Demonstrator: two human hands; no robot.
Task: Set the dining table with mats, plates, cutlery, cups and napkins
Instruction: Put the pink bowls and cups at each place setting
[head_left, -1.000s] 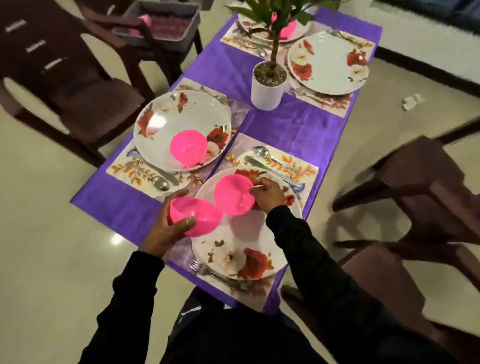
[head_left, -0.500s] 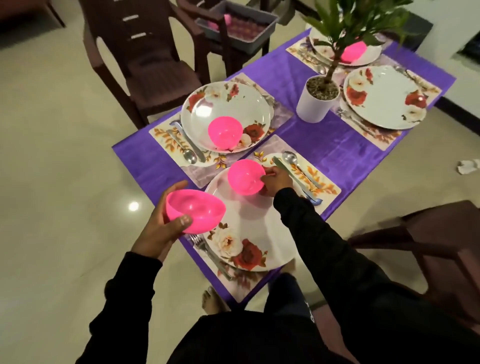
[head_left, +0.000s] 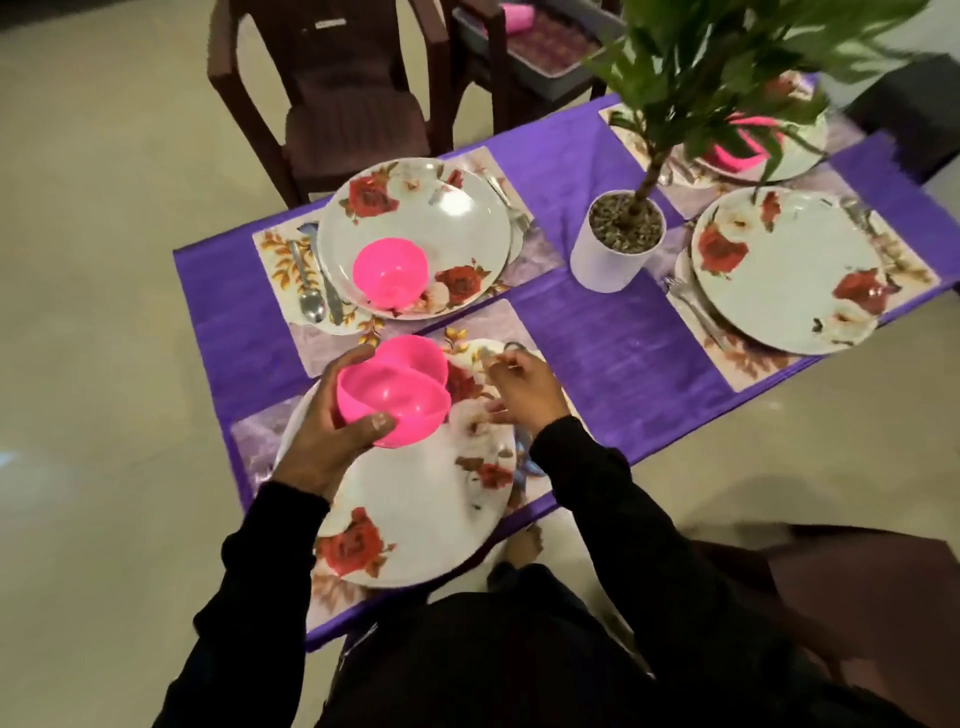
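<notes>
Nearest edge of the counter (head_left: 618, 358) cut off by dark sleeves and lap; purple cloth, smooth and faintly streaked, showing between the settings. Near plate (head_left: 415, 499): round, glossy white, red roses printed at the rim, lying on a leaf-patterned mat (head_left: 260, 441) mostly hidden beneath it. Left hand (head_left: 332, 431) curled round a pink bowl (head_left: 395, 400), thumb on the near rim, fingers under the far side, held just above the plate. Second pink bowl (head_left: 421, 353) right behind it, half covered; touching or merely overlapping, hard to say. Both smooth plastic, rounded. Right hand (head_left: 524, 389) loosely spread over the plate's far right rim, fingers relaxed, blurred by motion; something thin and pale at the fingertips, impossible to tell whether pinched or only touched. Bit of blue cutlery poking out under that wrist.

Further back on the left, another rose plate (head_left: 441, 208) with a pink bowl (head_left: 389, 270) sitting in it, spoon (head_left: 310, 301) and knife alongside on the mat. Middle: white cylindrical pot (head_left: 608, 260), gravel on top, leafy plant (head_left: 727, 57) screening the far setting, only a streak of pink showing through. Right: bare rose plate (head_left: 789, 270), fork (head_left: 691, 306) at its left edge. Beyond, dark brown plastic chair (head_left: 343, 93); grey tray (head_left: 550, 47) behind, cropped at the top.
</notes>
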